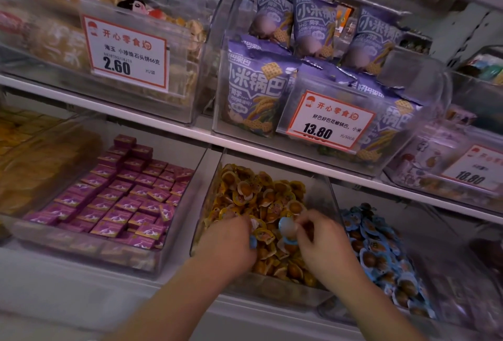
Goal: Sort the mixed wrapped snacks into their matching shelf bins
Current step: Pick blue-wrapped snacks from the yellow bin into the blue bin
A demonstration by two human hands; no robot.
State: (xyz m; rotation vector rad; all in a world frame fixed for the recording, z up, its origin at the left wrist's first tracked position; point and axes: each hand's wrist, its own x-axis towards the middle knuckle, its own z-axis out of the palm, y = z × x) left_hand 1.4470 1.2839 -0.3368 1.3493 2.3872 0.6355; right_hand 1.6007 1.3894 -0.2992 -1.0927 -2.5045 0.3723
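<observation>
Both hands are inside the clear bin (321,193) of yellow-wrapped snacks (261,196) on the lower shelf. My right hand (319,240) pinches a blue-wrapped snack (287,226) just above the yellow pile. My left hand (231,240) lies on the pile with curled fingers, and a blue wrapper (253,242) shows at its fingertips. The neighbouring bin on the right holds blue-wrapped snacks (381,253) of the same shape.
Left of the yellow bin stands a bin of small purple boxes (122,199). The shelf above carries a bin of purple bags (255,90) with a 13.80 price tag (329,120), and a bin with a 2.60 tag (125,52). The shelf edge (190,134) overhangs the lower bins.
</observation>
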